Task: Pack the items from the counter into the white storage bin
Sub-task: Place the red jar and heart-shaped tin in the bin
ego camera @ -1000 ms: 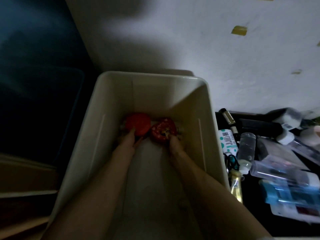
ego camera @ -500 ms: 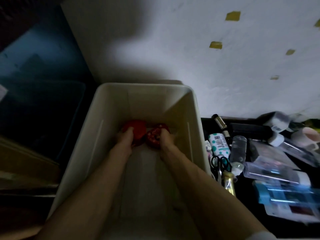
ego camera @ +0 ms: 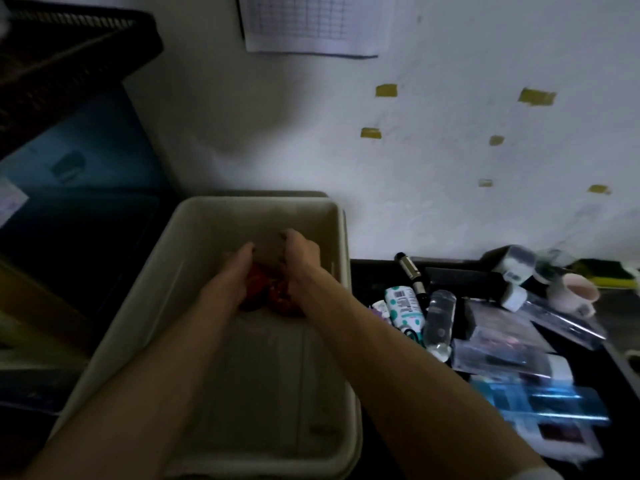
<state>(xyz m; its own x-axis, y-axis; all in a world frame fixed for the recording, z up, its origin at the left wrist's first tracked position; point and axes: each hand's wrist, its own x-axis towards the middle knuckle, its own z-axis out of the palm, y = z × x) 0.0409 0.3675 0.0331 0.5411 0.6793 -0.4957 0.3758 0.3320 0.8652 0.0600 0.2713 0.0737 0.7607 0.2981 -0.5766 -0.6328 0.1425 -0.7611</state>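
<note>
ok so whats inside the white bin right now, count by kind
red round items: 2
hands reaching in, left hand and right hand: 2
total: 4

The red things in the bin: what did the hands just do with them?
The left hand and right hand slid forward over the two red items, now mostly covering them; whether they grip is unclear. The white bin and the counter clutter stayed put.

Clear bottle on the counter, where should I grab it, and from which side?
Probably its middle, from above, pinching across its width: the clear bottle lies flat, with the dotted tube close on its left and packets on its right.
</note>
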